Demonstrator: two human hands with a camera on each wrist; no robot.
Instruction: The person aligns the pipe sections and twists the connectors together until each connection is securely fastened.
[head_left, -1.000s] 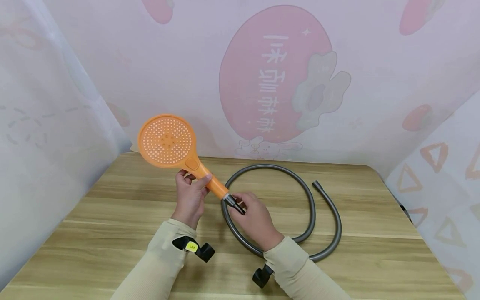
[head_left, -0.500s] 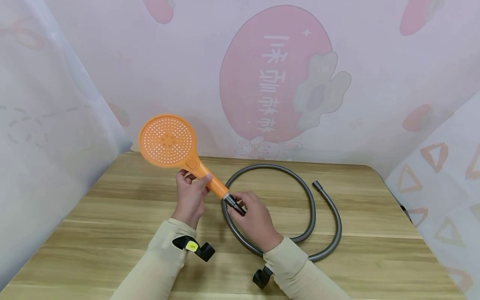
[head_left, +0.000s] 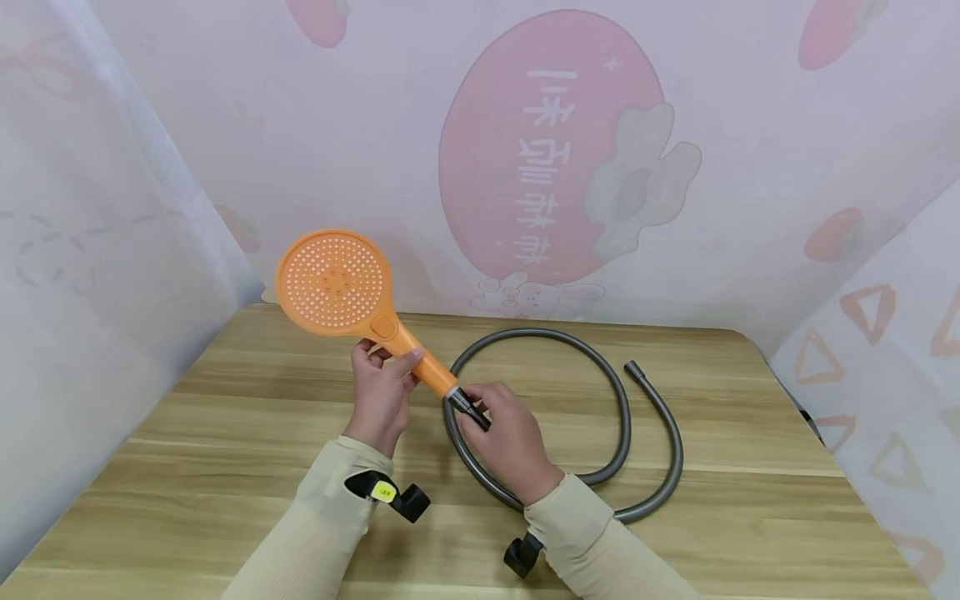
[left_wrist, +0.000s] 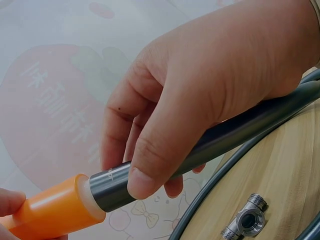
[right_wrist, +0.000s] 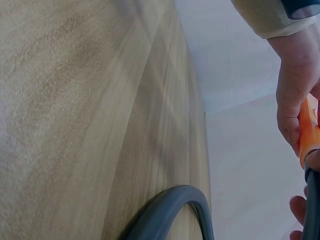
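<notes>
My left hand [head_left: 378, 404] grips the handle of an orange shower head [head_left: 333, 283], thumb along its side, with the nozzle face toward me. At the handle's lower end a dark grey hose connector [left_wrist: 112, 187] meets a pale collar, in line with the handle. My right hand [head_left: 513, 442] pinches this connector between thumb and fingers, as the left wrist view shows from close by. From there the grey shower hose [head_left: 626, 400] passes under my right palm. It then loops over the table, and its other end fitting [head_left: 634, 370] lies loose at the right.
A small T-shaped metal fitting [left_wrist: 245, 220] lies on the wooden table [head_left: 225, 467] in the left wrist view, near the hose; in the head view my right hand hides it. A printed pink curtain [head_left: 375, 125] hangs behind the table's far edge.
My right wrist has shifted very slightly to the left, its fingers still on the connector. The left hand and shower head have stayed in place.
</notes>
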